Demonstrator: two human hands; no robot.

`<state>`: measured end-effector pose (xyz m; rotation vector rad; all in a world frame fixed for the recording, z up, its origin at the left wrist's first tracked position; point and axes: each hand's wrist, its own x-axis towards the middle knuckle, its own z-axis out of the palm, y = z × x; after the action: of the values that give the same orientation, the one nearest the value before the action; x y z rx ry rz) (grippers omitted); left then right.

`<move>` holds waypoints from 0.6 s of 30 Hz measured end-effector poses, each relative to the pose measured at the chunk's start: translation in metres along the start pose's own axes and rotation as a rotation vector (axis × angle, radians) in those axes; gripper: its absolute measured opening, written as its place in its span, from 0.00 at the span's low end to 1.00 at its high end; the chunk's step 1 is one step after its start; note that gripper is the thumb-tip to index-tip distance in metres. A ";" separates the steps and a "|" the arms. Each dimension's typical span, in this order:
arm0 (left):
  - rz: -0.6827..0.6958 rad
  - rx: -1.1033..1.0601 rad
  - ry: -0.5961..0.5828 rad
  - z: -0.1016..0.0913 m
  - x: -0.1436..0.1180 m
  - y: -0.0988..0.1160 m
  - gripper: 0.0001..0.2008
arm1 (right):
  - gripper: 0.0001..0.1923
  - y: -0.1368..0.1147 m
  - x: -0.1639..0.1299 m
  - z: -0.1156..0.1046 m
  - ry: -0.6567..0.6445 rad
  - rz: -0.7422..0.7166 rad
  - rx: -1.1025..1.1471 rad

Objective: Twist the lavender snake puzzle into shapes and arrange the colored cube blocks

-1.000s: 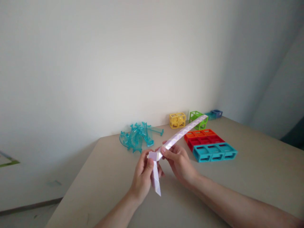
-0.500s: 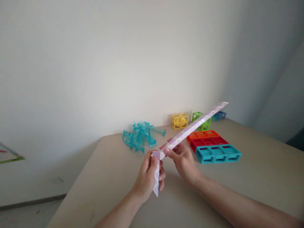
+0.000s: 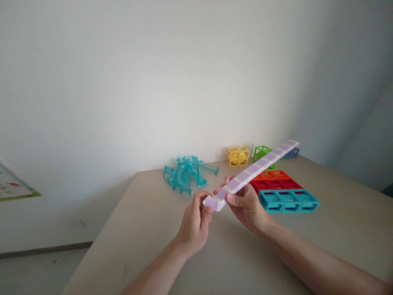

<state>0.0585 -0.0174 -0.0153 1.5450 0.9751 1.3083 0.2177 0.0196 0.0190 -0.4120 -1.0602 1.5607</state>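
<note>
Both of my hands hold a long lilac-and-white segmented twist toy [image 3: 258, 164] above the beige table [image 3: 147, 229]. My left hand [image 3: 195, 223] pinches its near end. My right hand [image 3: 245, 203] grips it a little further along. The rest of the toy runs straight up and to the right, with its far tip over the green cube [image 3: 260, 153]. The short end section hangs hidden behind my left fingers.
A heap of clear teal plastic pieces [image 3: 186, 174] lies at the table's back. A yellow cube [image 3: 238, 156] and the green cube stand by the wall. Flat red blocks [image 3: 272, 180] and teal blocks [image 3: 288, 200] lie right of my hands. A blue piece [image 3: 293, 152] sits behind.
The toy's short end, which hung down from my left hand, has swung up out of sight. The long part has rolled, so its flat lilac faces show, and my hands have shifted right.
</note>
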 end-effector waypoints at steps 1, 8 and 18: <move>0.010 0.002 -0.004 0.000 0.000 0.000 0.14 | 0.19 -0.001 0.000 -0.001 -0.018 0.002 -0.016; 0.130 0.100 -0.033 -0.003 0.002 -0.010 0.14 | 0.17 -0.002 -0.001 -0.006 -0.094 -0.076 -0.090; 0.702 0.498 -0.122 -0.021 0.004 0.004 0.14 | 0.23 -0.012 0.004 -0.018 -0.384 0.101 -0.050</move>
<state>0.0385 -0.0121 -0.0087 2.4738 0.7301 1.4662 0.2369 0.0293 0.0202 -0.2049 -1.3915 1.7488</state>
